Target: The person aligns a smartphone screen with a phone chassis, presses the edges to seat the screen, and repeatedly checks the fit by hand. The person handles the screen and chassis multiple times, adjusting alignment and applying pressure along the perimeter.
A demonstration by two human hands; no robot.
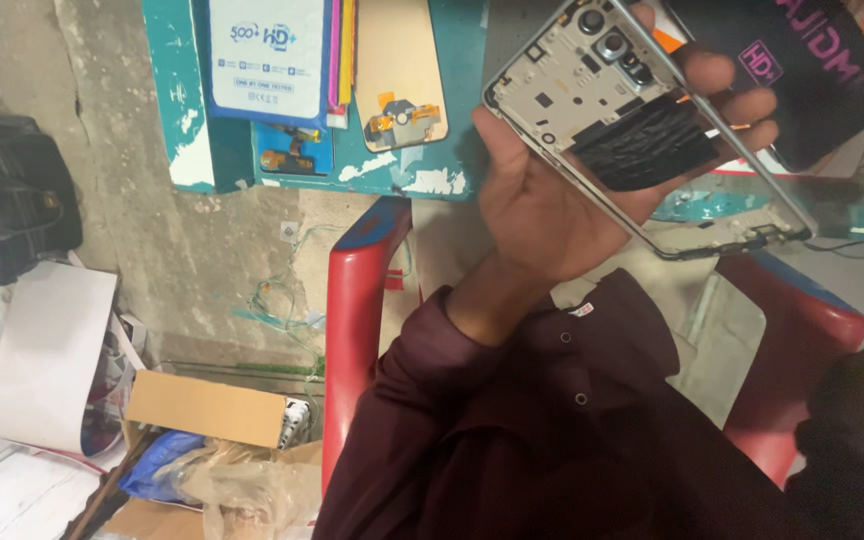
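left hand (pixel 552 190) clamped under opened phone frame (pixel 642 120); right hand out of view. judgement: support edges, keep fingertips off camera modules (pixel 607 42).

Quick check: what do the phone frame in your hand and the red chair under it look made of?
The opened phone frame, held in the left hand: thin silvery rim, probably metal, around a pale matte inner plate that could be plastic or metal; a crinkled glossy black patch looks like film or tape. The red chair: smooth, glossy, moulded edges, likely plastic.
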